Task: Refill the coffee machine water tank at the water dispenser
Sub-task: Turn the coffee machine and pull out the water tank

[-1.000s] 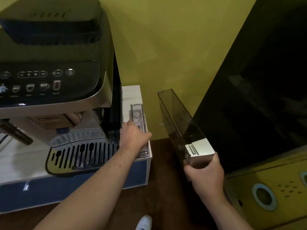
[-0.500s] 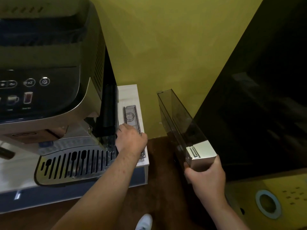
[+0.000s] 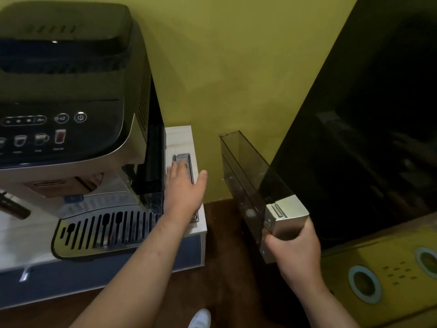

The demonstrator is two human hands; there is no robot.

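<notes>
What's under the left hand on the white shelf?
The left hand, open, hovers over a flat clear plastic lid lying beside the black-and-silver coffee machine. The lid's middle is covered; only its ends show.

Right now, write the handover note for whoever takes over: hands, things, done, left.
Right hand: gripping the tank by its silver end, held off to the right of the coffee machine.
Left hand: open, empty, over the lid lying flat on the counter beside the machine.
Done: tank out, lid off.
Left: carry to the dispenser, fill, refit the lid, slide the tank back in.
</notes>
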